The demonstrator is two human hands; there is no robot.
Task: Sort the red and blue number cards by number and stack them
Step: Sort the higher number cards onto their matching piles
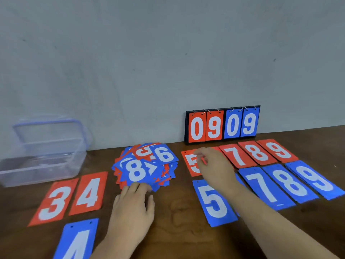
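A mixed pile of red and blue cards [145, 165] lies mid-table, with a blue 8 [135, 172] and a blue 6 [164, 154] on top. My left hand [134, 202] rests at the pile's near edge, fingers relaxed and touching it. My right hand [211, 165] reaches over the red row and pinches a red card between the red 5 [190, 163] and red 7 [236, 156]; its number is hidden. Red 8 [257, 152], red 9 [278, 150], blue 5 [212, 202], blue 7 [265, 187], blue 8 [289, 182] and blue 9 [315, 180] lie at the right. Red 3 [54, 200], red 4 [89, 193] and blue 4 [78, 240] lie at the left.
A flip scoreboard [222, 126] showing 09 09 leans on the wall behind the red row. A clear plastic box [43, 152] with its lid raised stands at the far left. Bare brown table [177, 212] shows between my two arms.
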